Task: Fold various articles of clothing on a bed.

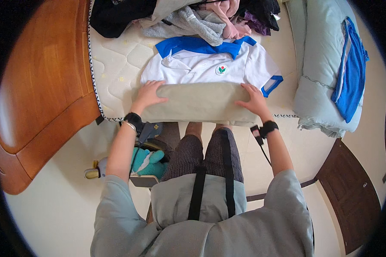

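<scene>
A folded light khaki cloth item (201, 101) lies along the near edge of the mattress. My left hand (151, 94) rests on its left end, thumb and fingers spread. On its right end lies my right hand (252, 99), also with the thumb apart from the fingers. Whether either hand pinches the fabric cannot be told. Just beyond it, a white polo shirt (206, 67) with a blue collar and blue sleeve trim is spread out, its lower part hidden by the khaki cloth.
Behind the shirt is a heap of clothes with a grey fleece piece (186, 27). A pale rolled quilt (320, 64) at right bears a blue garment (352, 74). The wooden bed end (48, 80) stands left of the mattress (114, 74). A teal plush toy (151, 160) sits below.
</scene>
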The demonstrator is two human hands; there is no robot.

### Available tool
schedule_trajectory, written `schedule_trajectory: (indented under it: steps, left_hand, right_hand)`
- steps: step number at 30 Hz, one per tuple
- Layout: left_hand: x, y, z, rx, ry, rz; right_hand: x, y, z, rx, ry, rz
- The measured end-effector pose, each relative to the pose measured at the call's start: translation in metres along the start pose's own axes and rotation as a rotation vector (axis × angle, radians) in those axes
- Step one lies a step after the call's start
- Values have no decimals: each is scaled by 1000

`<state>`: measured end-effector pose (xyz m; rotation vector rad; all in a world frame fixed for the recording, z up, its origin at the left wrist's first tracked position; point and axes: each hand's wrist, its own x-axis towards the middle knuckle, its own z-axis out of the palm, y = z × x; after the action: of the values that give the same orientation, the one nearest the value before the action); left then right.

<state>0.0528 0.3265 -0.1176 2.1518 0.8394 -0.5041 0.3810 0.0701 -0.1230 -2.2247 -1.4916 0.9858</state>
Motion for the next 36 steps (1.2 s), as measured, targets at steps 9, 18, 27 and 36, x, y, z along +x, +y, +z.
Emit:
schedule_trajectory:
  steps: [9, 18, 27, 36]
  left_hand:
    - [-8, -3, -3, 274, -226, -18]
    - [-68, 24, -1, 22, -283, -85]
    - [-16, 191, -20, -60, -431, 65]
    - [94, 451, 40, -446, -387, 462]
  right_hand:
    - [3, 3, -15, -259, -159, 6]
    - [-47, -32, -49, 21, -316, 136]
    - [-93, 28, -262, 104, -355, 342]
    - [-161, 116, -533, -184, -77, 625]
